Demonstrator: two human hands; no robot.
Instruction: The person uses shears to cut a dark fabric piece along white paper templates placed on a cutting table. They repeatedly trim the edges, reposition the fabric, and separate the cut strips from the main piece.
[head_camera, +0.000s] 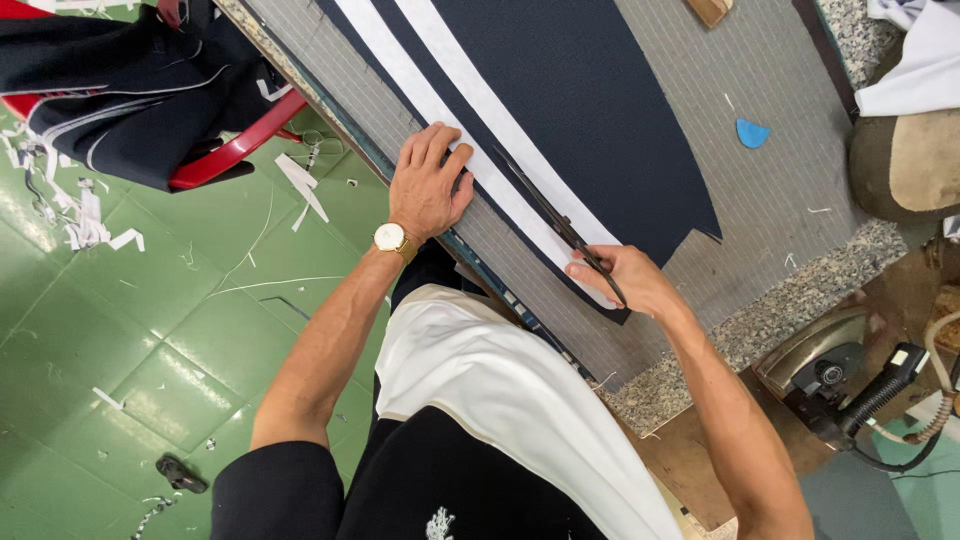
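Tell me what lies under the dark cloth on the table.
Under the dark cloth is a grey striped cover, showing around its edges. White strips lie on top. What is beneath the cloth's middle is covered and cannot be seen.

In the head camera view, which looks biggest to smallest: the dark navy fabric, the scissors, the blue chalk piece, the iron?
1. Dark navy fabric
2. Iron, though it sits nearer the camera edge
3. Scissors
4. Blue chalk piece

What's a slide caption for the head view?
Right hand cuts white strip on dark fabric with scissors; left hand presses it flat.
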